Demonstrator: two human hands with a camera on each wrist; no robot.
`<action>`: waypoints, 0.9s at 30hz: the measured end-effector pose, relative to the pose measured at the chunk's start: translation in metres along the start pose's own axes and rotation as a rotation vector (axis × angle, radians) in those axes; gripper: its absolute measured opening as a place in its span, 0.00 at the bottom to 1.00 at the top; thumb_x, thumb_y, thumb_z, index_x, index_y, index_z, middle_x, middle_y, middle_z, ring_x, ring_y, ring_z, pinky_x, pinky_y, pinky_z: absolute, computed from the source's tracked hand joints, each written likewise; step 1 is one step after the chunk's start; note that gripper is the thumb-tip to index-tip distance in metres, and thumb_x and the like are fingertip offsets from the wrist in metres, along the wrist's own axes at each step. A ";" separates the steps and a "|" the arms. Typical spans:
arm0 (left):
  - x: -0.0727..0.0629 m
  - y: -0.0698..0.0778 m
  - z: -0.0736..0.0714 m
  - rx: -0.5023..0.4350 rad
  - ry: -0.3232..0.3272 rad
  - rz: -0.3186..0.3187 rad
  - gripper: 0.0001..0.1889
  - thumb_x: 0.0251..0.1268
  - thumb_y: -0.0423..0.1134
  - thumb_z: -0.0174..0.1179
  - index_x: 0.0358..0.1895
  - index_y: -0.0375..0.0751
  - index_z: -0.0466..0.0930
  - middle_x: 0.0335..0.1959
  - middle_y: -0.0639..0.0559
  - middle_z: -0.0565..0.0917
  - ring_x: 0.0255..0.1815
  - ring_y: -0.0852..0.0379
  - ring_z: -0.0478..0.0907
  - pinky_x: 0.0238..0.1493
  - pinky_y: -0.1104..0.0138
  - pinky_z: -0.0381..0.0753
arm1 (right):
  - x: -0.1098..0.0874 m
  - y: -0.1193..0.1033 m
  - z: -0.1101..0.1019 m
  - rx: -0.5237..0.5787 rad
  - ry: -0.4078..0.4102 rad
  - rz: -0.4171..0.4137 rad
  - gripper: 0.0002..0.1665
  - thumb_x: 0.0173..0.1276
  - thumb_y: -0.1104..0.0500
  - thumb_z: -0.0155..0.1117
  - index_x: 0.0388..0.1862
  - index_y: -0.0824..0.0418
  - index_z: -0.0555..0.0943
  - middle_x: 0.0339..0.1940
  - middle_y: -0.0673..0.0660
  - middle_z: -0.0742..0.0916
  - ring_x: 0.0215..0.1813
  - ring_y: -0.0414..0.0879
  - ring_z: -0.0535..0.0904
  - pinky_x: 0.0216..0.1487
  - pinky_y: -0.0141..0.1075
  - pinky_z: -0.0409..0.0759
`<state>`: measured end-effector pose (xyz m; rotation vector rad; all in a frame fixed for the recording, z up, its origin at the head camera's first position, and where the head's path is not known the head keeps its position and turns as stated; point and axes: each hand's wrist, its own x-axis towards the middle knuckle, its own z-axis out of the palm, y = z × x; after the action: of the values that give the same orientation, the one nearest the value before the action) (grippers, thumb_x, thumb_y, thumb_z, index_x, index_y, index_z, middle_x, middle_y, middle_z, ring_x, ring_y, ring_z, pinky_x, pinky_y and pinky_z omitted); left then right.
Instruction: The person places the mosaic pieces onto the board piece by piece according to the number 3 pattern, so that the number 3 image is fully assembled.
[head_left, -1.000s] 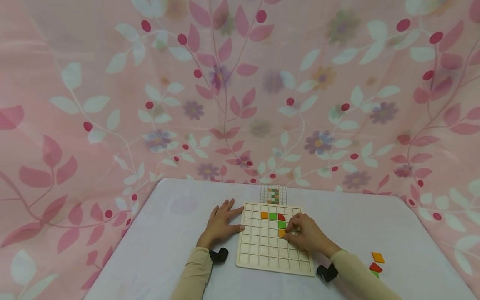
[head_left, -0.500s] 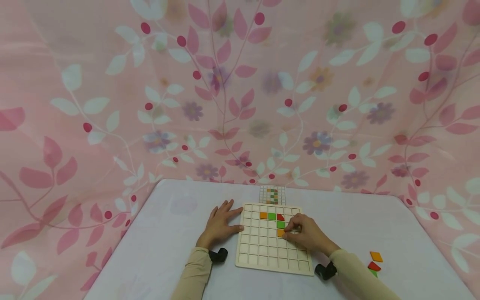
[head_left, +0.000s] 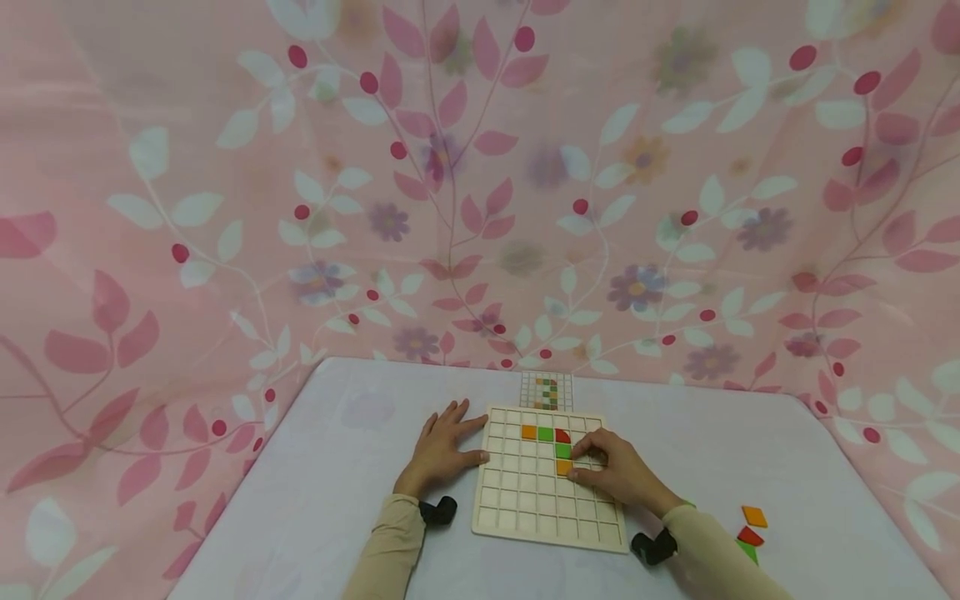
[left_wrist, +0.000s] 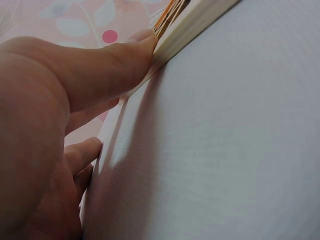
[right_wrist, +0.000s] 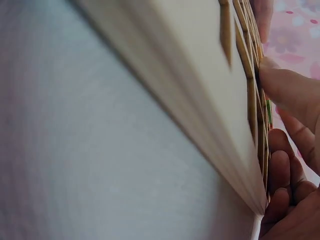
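Observation:
A pale wooden grid board (head_left: pixel 517 502) lies on the table with orange, green and red tiles in some cells. My left hand (head_left: pixel 441 450) is spread flat beside it, thumb and index fingertip at its left edge. My right hand (head_left: pixel 618 468) is over the board's right side. Its thumb and index fingertips are apart, right beside the orange tile (head_left: pixel 564 467) below the green tile (head_left: pixel 563 451). A red quarter-round tile (head_left: pixel 562 436) sits above these. In the right wrist view, the thumb (right_wrist: pixel 290 87) reaches over the board's ridges and the other fingers are curled.
Behind the board lies a printed grid card (head_left: pixel 546 392) with coloured cells. Loose orange (head_left: pixel 754 517), red (head_left: pixel 751 536) and green pieces (head_left: pixel 747 551) lie to the right on the white cloth (head_left: pixel 360 483). Another green edge (head_left: pixel 689 502) peeks out by the right wrist.
The right thumb and index fingertip have parted a little at the orange tile, showing more of it. The left hand keeps its place at the board's edge.

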<state>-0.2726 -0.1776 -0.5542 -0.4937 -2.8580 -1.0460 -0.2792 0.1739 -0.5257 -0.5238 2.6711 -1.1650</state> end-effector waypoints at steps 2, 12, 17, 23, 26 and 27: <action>0.000 0.001 -0.001 0.004 -0.007 0.004 0.37 0.65 0.54 0.71 0.76 0.47 0.76 0.84 0.34 0.61 0.87 0.31 0.52 0.82 0.31 0.44 | -0.001 0.001 -0.001 0.035 0.005 0.006 0.17 0.63 0.49 0.83 0.45 0.51 0.84 0.52 0.48 0.86 0.58 0.45 0.80 0.67 0.42 0.80; 0.000 0.008 -0.008 0.034 -0.033 -0.029 0.36 0.66 0.53 0.71 0.76 0.45 0.76 0.84 0.34 0.62 0.87 0.33 0.53 0.82 0.32 0.47 | -0.010 0.013 -0.016 0.036 0.121 -0.013 0.19 0.64 0.48 0.82 0.47 0.54 0.84 0.47 0.49 0.87 0.49 0.43 0.81 0.52 0.34 0.82; 0.000 0.009 -0.007 0.038 -0.033 -0.031 0.36 0.67 0.53 0.71 0.76 0.46 0.76 0.84 0.35 0.61 0.87 0.33 0.53 0.82 0.32 0.46 | -0.024 0.023 -0.033 -0.046 0.199 -0.011 0.18 0.63 0.49 0.83 0.46 0.51 0.85 0.49 0.49 0.87 0.51 0.46 0.81 0.54 0.39 0.82; -0.001 0.005 -0.003 0.011 -0.029 -0.024 0.36 0.66 0.53 0.71 0.76 0.46 0.76 0.85 0.34 0.61 0.87 0.32 0.51 0.83 0.32 0.43 | -0.046 0.034 -0.051 -0.122 0.183 0.007 0.20 0.60 0.48 0.84 0.47 0.52 0.87 0.48 0.48 0.88 0.53 0.48 0.83 0.52 0.38 0.82; -0.001 0.005 -0.004 0.020 -0.016 0.001 0.36 0.66 0.54 0.70 0.76 0.46 0.76 0.84 0.32 0.62 0.86 0.30 0.53 0.81 0.30 0.45 | -0.054 0.040 -0.057 -0.137 0.156 0.011 0.22 0.61 0.45 0.84 0.50 0.52 0.87 0.49 0.46 0.89 0.55 0.50 0.85 0.53 0.38 0.82; -0.001 0.006 -0.005 0.026 -0.016 0.006 0.37 0.66 0.54 0.70 0.76 0.45 0.76 0.84 0.32 0.62 0.86 0.29 0.53 0.81 0.30 0.45 | -0.057 0.043 -0.060 -0.143 0.152 0.006 0.23 0.61 0.44 0.83 0.50 0.51 0.87 0.49 0.46 0.89 0.55 0.49 0.85 0.52 0.36 0.82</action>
<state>-0.2703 -0.1770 -0.5469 -0.5106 -2.8775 -1.0079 -0.2555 0.2630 -0.5156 -0.4660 2.8996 -1.0570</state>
